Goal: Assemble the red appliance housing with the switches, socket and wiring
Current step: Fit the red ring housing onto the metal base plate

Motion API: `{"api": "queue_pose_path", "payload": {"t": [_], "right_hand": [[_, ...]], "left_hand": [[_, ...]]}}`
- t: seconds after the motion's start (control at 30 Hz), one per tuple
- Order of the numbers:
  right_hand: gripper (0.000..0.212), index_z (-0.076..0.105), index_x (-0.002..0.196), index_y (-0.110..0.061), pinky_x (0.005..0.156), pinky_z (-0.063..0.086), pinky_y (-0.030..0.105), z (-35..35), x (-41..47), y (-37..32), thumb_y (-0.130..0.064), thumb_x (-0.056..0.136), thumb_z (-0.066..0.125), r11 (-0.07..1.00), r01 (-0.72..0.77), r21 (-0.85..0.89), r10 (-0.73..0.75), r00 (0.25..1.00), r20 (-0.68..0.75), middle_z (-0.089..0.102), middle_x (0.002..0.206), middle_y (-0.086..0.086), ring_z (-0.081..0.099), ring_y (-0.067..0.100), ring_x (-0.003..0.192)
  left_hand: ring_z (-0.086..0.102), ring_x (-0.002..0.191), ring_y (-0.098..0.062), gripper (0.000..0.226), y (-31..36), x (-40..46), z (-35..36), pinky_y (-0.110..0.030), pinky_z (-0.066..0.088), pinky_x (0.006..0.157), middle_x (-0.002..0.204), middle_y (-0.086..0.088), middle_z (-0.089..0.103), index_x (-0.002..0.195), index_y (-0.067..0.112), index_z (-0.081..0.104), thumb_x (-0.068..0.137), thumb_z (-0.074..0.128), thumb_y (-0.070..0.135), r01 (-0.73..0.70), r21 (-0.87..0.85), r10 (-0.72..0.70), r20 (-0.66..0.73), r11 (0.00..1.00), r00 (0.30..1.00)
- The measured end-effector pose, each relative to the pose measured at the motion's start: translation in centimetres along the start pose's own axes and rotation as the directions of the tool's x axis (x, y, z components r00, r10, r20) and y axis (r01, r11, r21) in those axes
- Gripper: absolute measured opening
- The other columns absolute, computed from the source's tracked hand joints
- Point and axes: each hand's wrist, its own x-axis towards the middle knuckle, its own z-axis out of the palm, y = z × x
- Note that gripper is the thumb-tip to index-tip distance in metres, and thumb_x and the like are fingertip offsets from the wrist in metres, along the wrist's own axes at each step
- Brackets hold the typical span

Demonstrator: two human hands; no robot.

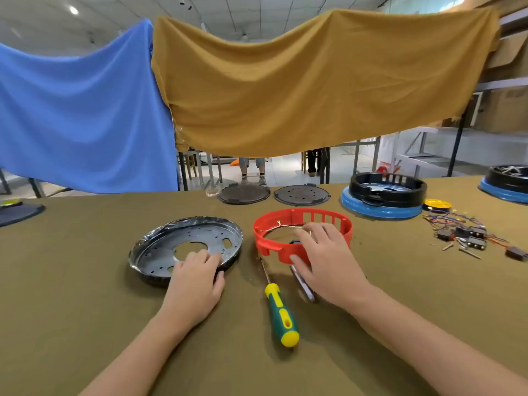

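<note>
Both hands lie on the olive cloth table (85,281), well apart from each other. The left hand (197,284) rests on the near rim of the round black metal plate (183,244), its fingers curled over the edge and the thumb against the outer wall. This plate is shallow and glossy, with many small holes and a large cut-out in the middle. The right hand (325,261) grips the near wall of the red housing ring (300,232), fingers inside and thumb outside. The ring is of smooth plastic, open at top and bottom, with vertical slots in its far wall; it stands near the middle of the table, just to the right of the plate. A thin bare wire (283,226) crosses its inside.

Between the hands lies a screwdriver (281,312) with a green and yellow handle, its thin shaft pointing away. A shiny metal tool (303,284) lies partly under the right hand; I cannot tell what it is.

Far right lies a tangle of coloured wires with small black switches (463,232). Beyond the ring are 2 dark round discs (301,195) and a black housing on a blue base (383,195).
</note>
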Motion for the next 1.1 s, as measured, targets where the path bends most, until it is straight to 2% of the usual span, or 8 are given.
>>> {"api": "queue_pose_path", "payload": {"t": [0.27,0.47,0.7,0.83,0.9,0.97,1.03,1.1], "right_hand": [[0.025,0.071,0.103,-0.013,0.105,0.042,0.058,2.6,0.1,0.1,-0.025,0.082,0.076,0.992,0.028,-0.121,-0.049,0.983,-0.174,0.068,0.093,0.005,0.063,0.03,0.09],[0.019,0.072,0.092,-0.013,0.099,0.049,0.055,2.0,0.1,0.2,-0.02,0.078,0.082,0.992,0.055,-0.111,-0.077,0.976,-0.202,0.069,0.087,0.003,0.065,0.028,0.084],[0.019,0.073,0.092,-0.012,0.099,0.047,0.057,1.1,0.0,0.9,-0.013,0.076,0.083,0.998,0.063,-0.005,-0.062,0.97,-0.236,0.07,0.085,0.001,0.065,0.028,0.084],[0.016,0.072,0.089,-0.009,0.096,0.048,0.057,0.9,0.3,0.9,-0.01,0.077,0.081,0.994,0.089,0.065,-0.069,0.962,-0.266,0.068,0.081,0.001,0.062,0.029,0.08],[0.015,0.071,0.092,-0.008,0.088,0.051,0.05,0.8,0.4,0.7,-0.008,0.079,0.079,0.974,0.124,0.192,-0.069,0.961,-0.269,0.067,0.084,-0.002,0.06,0.026,0.082],[0.015,0.069,0.096,-0.009,0.087,0.048,0.026,0.6,0.3,0.5,-0.006,0.082,0.075,0.912,0.094,0.398,0.012,0.966,-0.257,0.061,0.089,-0.014,0.056,0.012,0.087],[0.021,0.065,0.101,-0.018,0.08,0.04,0.007,0.3,0.3,0.6,-0.006,0.085,0.072,0.821,-0.006,0.572,0.161,0.962,-0.22,0.055,0.093,-0.019,0.053,0.0,0.088],[0.024,0.059,0.101,-0.025,0.074,0.038,0.003,0.1,0.4,0.7,-0.008,0.088,0.069,0.746,-0.086,0.66,0.266,0.948,-0.177,0.058,0.094,-0.01,0.054,-0.004,0.09]], "left_hand": [[0.057,0.074,-0.023,0.008,-0.1,-0.4,-0.2,-0.039,0.047,0.064,0.082,0.003,0.06,0.096,0.014,0.069,0.088,0.068,0.013,-0.121,-0.107,0.116,-0.051,0.987,0.992],[0.063,0.079,-0.023,0.017,0.6,-0.7,-1.0,-0.04,0.05,0.07,0.084,0.005,0.07,0.104,0.015,0.073,0.087,0.074,0.016,-0.142,-0.167,0.131,-0.078,0.976,0.988],[0.056,0.075,-0.019,0.007,0.3,-1.2,-0.7,-0.033,0.041,0.065,0.084,0.006,0.058,0.091,0.016,0.067,0.086,0.07,0.013,-0.138,-0.147,0.126,-0.093,0.979,0.988],[0.061,0.087,-0.017,0.015,0.3,-1.2,-0.5,-0.032,0.049,0.075,0.094,0.006,0.066,0.106,0.015,0.071,0.093,0.065,0.016,-0.186,-0.242,0.176,-0.06,0.952,0.983],[0.064,0.09,-0.01,0.02,0.5,-1.3,-0.7,-0.025,0.049,0.08,0.097,0.01,0.071,0.112,0.017,0.072,0.093,0.065,0.018,-0.191,-0.312,0.174,-0.082,0.931,0.981],[0.062,0.088,-0.002,0.024,0.6,-1.4,-1.1,-0.02,0.047,0.081,0.095,0.017,0.072,0.111,0.02,0.073,0.091,0.061,0.024,-0.16,-0.375,0.106,-0.161,0.913,0.981],[0.059,0.092,-0.003,0.027,0.3,-1.1,-1.4,-0.028,0.047,0.086,0.099,0.019,0.069,0.109,0.021,0.072,0.089,0.055,0.026,-0.033,-0.425,-0.086,-0.258,0.905,0.962],[0.054,0.105,-0.017,0.032,-0.8,-0.7,-1.6,-0.04,0.046,0.09,0.114,0.006,0.063,0.119,0.019,0.065,0.088,0.057,0.025,0.207,-0.376,-0.329,-0.3,0.903,0.895]]}}
